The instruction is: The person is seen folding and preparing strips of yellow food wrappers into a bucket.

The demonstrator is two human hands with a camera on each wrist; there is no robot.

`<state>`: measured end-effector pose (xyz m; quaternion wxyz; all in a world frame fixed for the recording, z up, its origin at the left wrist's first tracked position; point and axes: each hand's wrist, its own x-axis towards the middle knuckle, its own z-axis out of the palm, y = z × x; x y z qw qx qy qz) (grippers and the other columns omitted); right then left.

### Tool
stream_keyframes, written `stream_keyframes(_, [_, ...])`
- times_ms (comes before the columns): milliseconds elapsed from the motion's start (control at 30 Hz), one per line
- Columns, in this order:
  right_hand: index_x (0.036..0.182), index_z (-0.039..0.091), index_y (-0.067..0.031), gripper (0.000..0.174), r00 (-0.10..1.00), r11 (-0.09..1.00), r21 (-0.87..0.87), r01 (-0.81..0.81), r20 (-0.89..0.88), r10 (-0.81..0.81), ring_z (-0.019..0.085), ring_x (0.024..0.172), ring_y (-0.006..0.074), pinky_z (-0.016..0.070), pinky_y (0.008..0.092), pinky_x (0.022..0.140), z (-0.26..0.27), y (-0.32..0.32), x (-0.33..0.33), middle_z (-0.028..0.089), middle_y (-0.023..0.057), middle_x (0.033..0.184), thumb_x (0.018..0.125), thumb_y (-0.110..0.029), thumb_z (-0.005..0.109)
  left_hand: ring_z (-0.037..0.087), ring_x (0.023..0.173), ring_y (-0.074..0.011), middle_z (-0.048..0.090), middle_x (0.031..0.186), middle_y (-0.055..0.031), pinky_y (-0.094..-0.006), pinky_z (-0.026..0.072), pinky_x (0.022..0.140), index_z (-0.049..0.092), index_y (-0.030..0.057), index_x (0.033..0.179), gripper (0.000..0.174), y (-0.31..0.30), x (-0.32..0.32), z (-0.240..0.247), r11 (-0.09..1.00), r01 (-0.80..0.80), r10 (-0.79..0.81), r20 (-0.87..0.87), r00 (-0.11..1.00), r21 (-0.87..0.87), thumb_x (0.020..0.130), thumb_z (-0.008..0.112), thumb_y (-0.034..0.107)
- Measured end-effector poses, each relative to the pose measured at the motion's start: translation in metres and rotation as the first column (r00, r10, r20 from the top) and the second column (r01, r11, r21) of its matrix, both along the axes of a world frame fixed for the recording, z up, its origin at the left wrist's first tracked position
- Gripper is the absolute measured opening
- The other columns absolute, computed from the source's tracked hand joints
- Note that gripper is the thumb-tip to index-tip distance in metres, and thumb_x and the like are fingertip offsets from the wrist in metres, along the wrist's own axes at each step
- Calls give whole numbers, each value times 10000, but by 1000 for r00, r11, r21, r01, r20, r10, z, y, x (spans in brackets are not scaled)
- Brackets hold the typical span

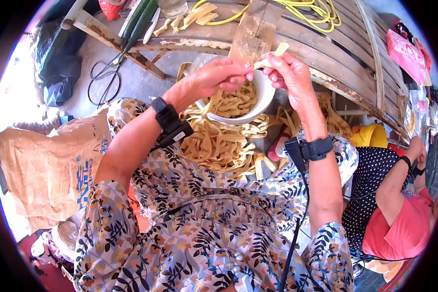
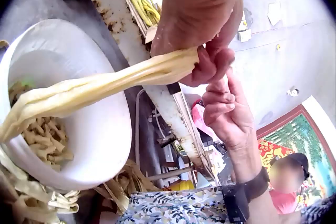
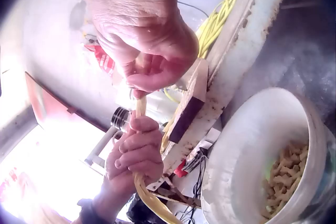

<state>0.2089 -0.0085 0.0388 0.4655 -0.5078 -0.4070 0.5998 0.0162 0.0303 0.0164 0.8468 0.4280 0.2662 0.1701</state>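
Observation:
A pale yellow, pliable strip runs between both hands over a white bucket. My left hand grips the strip, whose long tail hangs down across the bucket's rim in the left wrist view. Raised a little higher, my right hand pinches the strip near its short end, thumb and fingertips together. The two hands are close, with a short stretch of strip showing between them. Inside the bucket lie many short twisted pieces of similar colour. A heap of long loose strips lies below the bucket.
A slatted bench with rusty edges stands ahead, bearing a wooden board, yellow cord and several short pieces. Black-handled scissors are at left, above a big paper sack. Another person sits at right.

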Motion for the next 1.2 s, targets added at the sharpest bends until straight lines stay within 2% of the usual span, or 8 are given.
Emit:
stream_keyframes(167, [781,615,-12,205,992,991,61,122,-29,-120,474,506,39,380,158,440,-6,15,15,581,48,636,811,-213,589,381,484,-34,445,583,52,-156,316,465,579,14,873,250,14,-4,16,929,13,62,-190,980,369,896,466,236])
stream_keyframes(300, [847,614,5,215,974,983,46,179,-149,-170,442,499,43,350,165,418,0,30,20,567,41,654,819,-205,578,365,503,-33,434,585,54,-162,321,481,595,18,845,238,36,-10,26,800,-37,229,-248,941,599,887,483,224])
stream_keyframes(433, [828,603,-18,144,955,975,7,223,-201,-217,439,508,42,347,161,417,6,51,11,550,31,666,794,-158,611,349,492,-31,426,578,53,-173,301,466,600,9,807,238,59,-7,27,810,-72,256,-240,936,583,878,498,212])
stream_keyframes(533, [788,586,-22,103,910,950,43,309,-305,-282,434,489,42,354,162,413,-3,69,11,546,38,655,753,-95,650,373,497,-34,440,582,44,-178,305,462,603,9,808,201,76,1,29,737,-131,338,-194,921,663,862,519,183])
stream_keyframes(700, [786,585,-16,104,872,914,42,403,-319,-370,436,465,46,370,159,410,-4,88,6,547,41,641,753,-91,648,387,471,-33,463,567,38,-180,327,440,618,8,796,198,96,14,22,620,-230,502,-153,851,750,849,540,182])
stream_keyframes(967, [790,585,-15,102,855,900,30,435,-328,-402,450,477,57,384,166,411,-16,96,5,556,47,642,752,-86,649,391,461,-31,459,538,42,-185,331,426,617,25,746,202,104,21,13,588,-274,569,-148,809,761,837,558,195])
stream_keyframes(1067, [793,587,-6,102,851,887,26,461,-297,-434,456,471,62,386,174,410,-17,98,3,563,51,638,757,-86,639,394,464,-30,458,536,43,-187,328,425,618,26,734,193,107,22,7,532,-255,608,-155,779,807,831,560,183])
stream_keyframes(1200, [785,592,12,127,891,886,121,447,34,-454,465,454,65,381,182,410,-40,97,-2,574,50,619,766,-110,625,392,476,-27,460,536,42,-183,317,430,624,28,725,182,108,24,-18,349,-185,727,-140,672,919,825,559,165])
